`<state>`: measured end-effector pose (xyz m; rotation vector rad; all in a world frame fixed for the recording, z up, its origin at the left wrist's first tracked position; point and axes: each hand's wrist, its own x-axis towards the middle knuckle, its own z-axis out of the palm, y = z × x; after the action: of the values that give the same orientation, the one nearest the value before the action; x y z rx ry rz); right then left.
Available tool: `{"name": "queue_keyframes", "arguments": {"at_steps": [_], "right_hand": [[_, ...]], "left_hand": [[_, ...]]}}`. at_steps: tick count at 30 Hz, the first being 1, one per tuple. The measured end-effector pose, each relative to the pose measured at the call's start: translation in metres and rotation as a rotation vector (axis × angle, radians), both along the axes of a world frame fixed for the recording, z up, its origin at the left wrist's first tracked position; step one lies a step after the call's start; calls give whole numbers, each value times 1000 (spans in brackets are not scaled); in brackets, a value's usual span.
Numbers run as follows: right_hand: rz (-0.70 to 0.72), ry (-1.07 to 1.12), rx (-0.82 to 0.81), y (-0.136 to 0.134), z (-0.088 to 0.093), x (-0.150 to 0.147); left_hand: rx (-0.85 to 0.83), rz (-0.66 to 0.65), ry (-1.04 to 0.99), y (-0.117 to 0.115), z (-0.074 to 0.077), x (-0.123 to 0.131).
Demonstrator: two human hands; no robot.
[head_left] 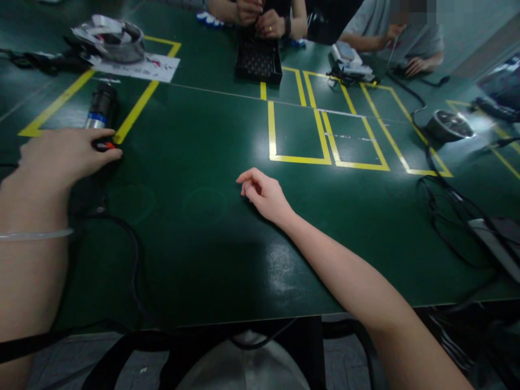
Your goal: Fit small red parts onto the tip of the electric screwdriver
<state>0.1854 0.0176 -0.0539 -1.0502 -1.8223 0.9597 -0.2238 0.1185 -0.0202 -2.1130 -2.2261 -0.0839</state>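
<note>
My left hand point(67, 157) lies palm down over a black cylindrical corded tool point(103, 103) on the left of the table. The tool has a blue ring and a silver band, and a red-orange part shows between thumb and forefinger. Its middle is hidden under the hand, which appears to grip it. A dark cable point(132, 244) curves away from a black part below the wrist. My right hand point(264, 192) rests on the green tabletop, fingers loosely curled, with nothing visible in it.
A metal ring-shaped part point(125, 46) sits on white paper point(162, 67) at far left. Yellow tape outlines point(300, 160) mark the table. Across it, one person's hands are above a black tray point(258, 70); another person sits farther right. Cables point(439, 200) and a round metal part point(449, 127) lie right.
</note>
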Motion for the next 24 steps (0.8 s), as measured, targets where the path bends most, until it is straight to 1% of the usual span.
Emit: {"name": "queue_keyframes", "arguments": {"at_steps": [2, 3, 6, 11, 14, 16, 20, 24], "right_hand": [[1, -17, -14, 0, 1, 0], [2, -24, -20, 0, 2, 0], [1, -37, -27, -1, 2, 0], [1, 13, -50, 1, -2, -1], [-10, 99, -95, 4, -3, -2], [-25, 159, -137, 6, -3, -2], [-57, 252, -217, 8, -1, -1], [-68, 302, -273, 11, 2, -1]], "left_hand": [[-111, 138, 101, -3, 7, 10], [-147, 170, 125, -4, 10, 15], [-168, 170, 104, -7, 16, 22], [-172, 187, 89, -13, 18, 30], [-162, 137, 92, -23, 20, 44], [-146, 80, 86, -33, 22, 60], [-123, -100, 103, -57, 27, 105], [-43, -276, 104, -81, 25, 147]]}}
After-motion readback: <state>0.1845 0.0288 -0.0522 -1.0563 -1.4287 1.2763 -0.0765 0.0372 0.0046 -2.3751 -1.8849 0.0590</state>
